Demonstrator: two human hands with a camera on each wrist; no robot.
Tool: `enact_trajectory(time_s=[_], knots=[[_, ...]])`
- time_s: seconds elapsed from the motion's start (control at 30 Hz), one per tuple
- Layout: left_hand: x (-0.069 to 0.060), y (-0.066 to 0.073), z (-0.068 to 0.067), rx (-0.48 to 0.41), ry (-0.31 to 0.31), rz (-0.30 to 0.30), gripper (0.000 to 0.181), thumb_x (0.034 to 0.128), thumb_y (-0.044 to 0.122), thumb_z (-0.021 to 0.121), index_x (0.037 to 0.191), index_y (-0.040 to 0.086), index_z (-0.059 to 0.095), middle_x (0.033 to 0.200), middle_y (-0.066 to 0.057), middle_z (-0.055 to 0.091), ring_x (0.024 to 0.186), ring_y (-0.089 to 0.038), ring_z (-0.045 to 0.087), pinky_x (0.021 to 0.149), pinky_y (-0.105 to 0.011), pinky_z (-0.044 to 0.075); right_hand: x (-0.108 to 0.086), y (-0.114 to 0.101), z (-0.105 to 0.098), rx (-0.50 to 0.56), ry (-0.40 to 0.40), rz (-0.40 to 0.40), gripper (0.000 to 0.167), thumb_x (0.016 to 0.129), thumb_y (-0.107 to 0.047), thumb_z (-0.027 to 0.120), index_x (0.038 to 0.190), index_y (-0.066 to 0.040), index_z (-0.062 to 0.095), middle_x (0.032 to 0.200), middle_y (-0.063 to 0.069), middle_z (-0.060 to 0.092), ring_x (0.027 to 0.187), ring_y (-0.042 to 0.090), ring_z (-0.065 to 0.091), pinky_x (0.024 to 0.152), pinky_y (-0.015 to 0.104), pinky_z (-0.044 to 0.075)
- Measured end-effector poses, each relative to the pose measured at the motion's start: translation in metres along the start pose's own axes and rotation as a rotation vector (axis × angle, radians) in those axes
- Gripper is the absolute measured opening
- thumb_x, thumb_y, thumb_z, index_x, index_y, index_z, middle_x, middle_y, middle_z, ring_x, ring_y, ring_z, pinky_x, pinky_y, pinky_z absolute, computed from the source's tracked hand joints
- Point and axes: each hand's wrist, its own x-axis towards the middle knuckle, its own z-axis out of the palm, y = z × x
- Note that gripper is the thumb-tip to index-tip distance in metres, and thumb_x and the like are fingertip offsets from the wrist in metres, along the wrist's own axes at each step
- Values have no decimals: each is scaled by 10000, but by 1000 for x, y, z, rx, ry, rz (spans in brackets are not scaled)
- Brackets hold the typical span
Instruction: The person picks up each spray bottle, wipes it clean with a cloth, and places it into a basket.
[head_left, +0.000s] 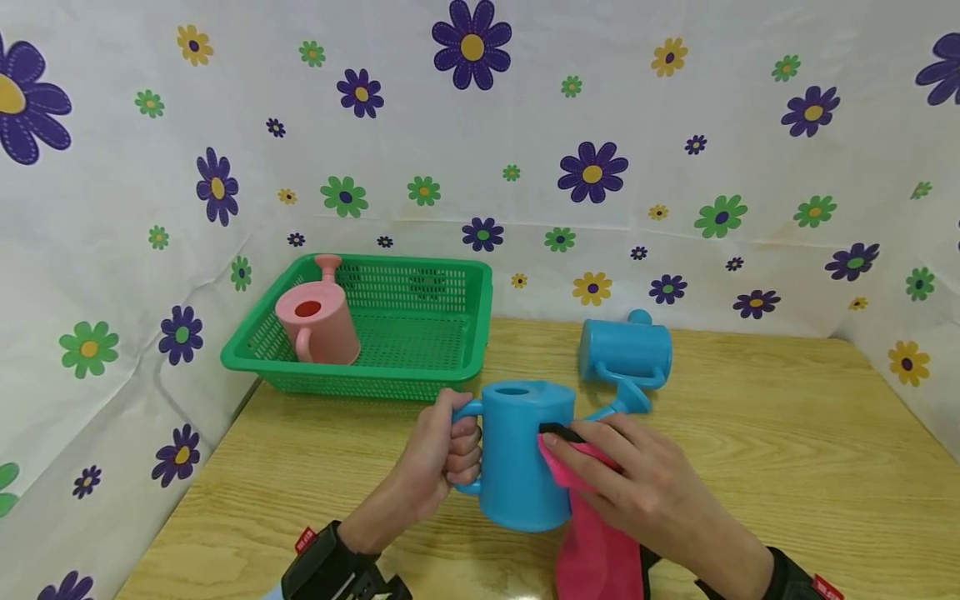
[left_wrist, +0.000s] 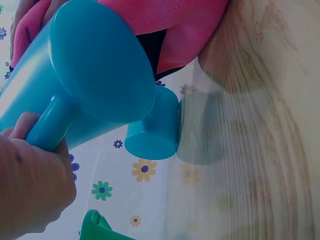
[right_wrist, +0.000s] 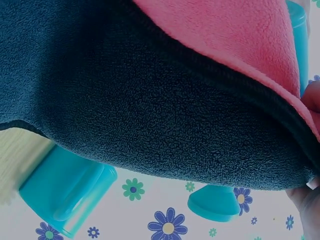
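Note:
In the head view a blue watering can (head_left: 525, 467) is held upright above the table, its spout toward the right. My left hand (head_left: 442, 458) grips its handle, with the fingers curled round it. A pink cloth with a dark underside (head_left: 600, 542) hangs from my right hand (head_left: 637, 483), which pinches it against the can's right side. The left wrist view shows the can's base (left_wrist: 102, 60) tilted toward the camera. In the right wrist view the cloth's dark side (right_wrist: 165, 100) covers much of the can and hand.
A second blue watering can (head_left: 630, 350) lies on its side at the back of the wooden table (head_left: 787, 450). To the left stands a green basket (head_left: 420, 387) with a pink watering can (head_left: 330, 325) inside. A flower-patterned sheet (head_left: 480, 125) hangs behind.

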Motion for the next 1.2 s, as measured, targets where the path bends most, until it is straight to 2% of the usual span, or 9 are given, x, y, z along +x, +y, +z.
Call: enact_trajectory(time_s=[0.23, 0.33, 0.5, 0.7, 0.83, 1.0, 1.2], knots=[[-1, -2, 0, 2, -22, 0, 487, 1069, 312, 323, 599, 194, 269, 493, 112, 260, 402, -28, 252, 433, -192, 240, -4, 1, -4, -9, -32, 81, 486, 1067, -431, 442, 1325, -88, 669, 1114, 106, 707, 898, 211, 634, 709, 330, 599], [-1, -2, 0, 4, -27, -1, 489, 1073, 317, 319, 602, 194, 269, 495, 109, 257, 405, -30, 249, 436, -192, 240, -4, 1, -3, -13, -5, 88, 481, 1066, -420, 453, 1321, -74, 671, 1107, 118, 702, 890, 226, 642, 698, 350, 606], [-2, -3, 1, -1, -24, -6, 492, 1072, 313, 318, 598, 195, 267, 494, 109, 257, 405, -31, 247, 434, -190, 241, -4, 0, -4, -9, 3, 146, 494, 1076, -414, 417, 1323, -69, 670, 1114, 134, 694, 897, 238, 669, 716, 384, 624], [-2, -3, 3, -7, -11, -7, 492, 1063, 307, 335, 590, 192, 265, 489, 109, 259, 400, -31, 250, 428, -188, 241, -6, 0, -5, 10, 28, 208, 506, 1063, -425, 440, 1297, -44, 678, 1018, 115, 697, 852, 229, 674, 686, 391, 625], [-2, -3, 4, -1, -1, -7, 490, 1059, 305, 340, 588, 191, 267, 485, 109, 261, 397, -32, 250, 426, -190, 241, -5, 1, -5, 1, 54, 200, 494, 1062, -408, 454, 1271, -27, 688, 977, 115, 692, 824, 229, 668, 660, 384, 621], [-1, -4, 6, 4, 24, -21, 480, 1049, 305, 349, 591, 188, 269, 483, 106, 260, 396, -33, 247, 424, -191, 238, -3, 3, -3, -30, 71, 166, 523, 1082, -405, 380, 1269, -26, 688, 989, 128, 690, 823, 237, 664, 642, 383, 620], [-2, -4, 6, 0, 30, -21, 480, 1045, 311, 359, 591, 185, 268, 487, 106, 257, 396, -32, 248, 422, -190, 234, -3, 2, -3, -29, 55, 162, 526, 1088, -398, 363, 1280, -27, 681, 1004, 127, 687, 833, 232, 655, 645, 371, 617]])
